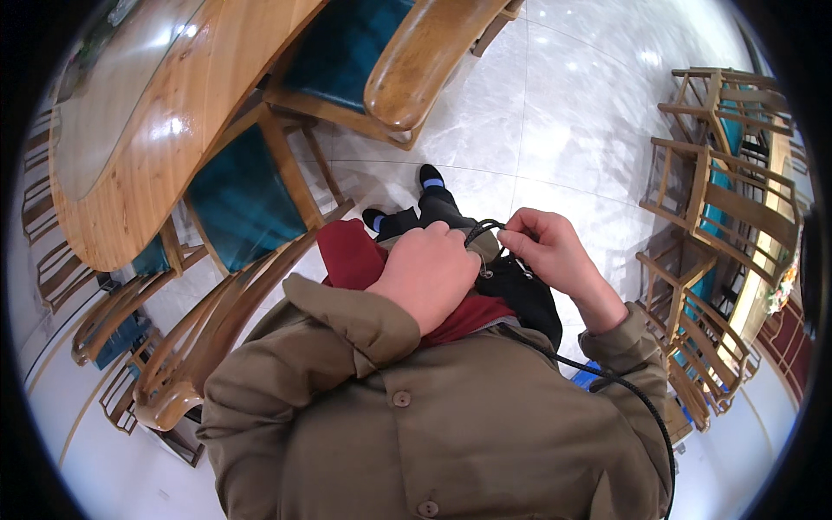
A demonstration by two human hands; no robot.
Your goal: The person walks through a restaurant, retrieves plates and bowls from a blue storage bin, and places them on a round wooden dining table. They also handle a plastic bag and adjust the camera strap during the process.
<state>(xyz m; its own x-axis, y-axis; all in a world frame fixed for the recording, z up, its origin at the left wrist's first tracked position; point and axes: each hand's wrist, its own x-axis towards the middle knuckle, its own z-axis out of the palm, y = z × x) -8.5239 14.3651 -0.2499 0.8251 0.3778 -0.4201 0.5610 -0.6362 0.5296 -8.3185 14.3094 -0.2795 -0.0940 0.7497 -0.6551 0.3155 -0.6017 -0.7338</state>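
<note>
A doubled black braided cord (482,227) bends in a loop between my two hands. My left hand (432,270) is curled into a fist, back towards me, and the cord comes out at its finger side; its fingertips are hidden. Thumb and forefinger of my right hand (546,244) pinch the other end of the loop. Dark red cloth (351,253) shows on both sides of my left wrist. Below the right hand hangs a black fabric item (530,296), perhaps a bag, with small metal rings (485,273) near its top. A longer black cord (611,377) runs down across my jacket.
A wooden table (162,143) with a glass top stands to the left. Wooden chairs with teal seats (250,195) are close beside me on that side. More wooden chairs (747,214) line the right. The floor (572,117) is pale, glossy tile.
</note>
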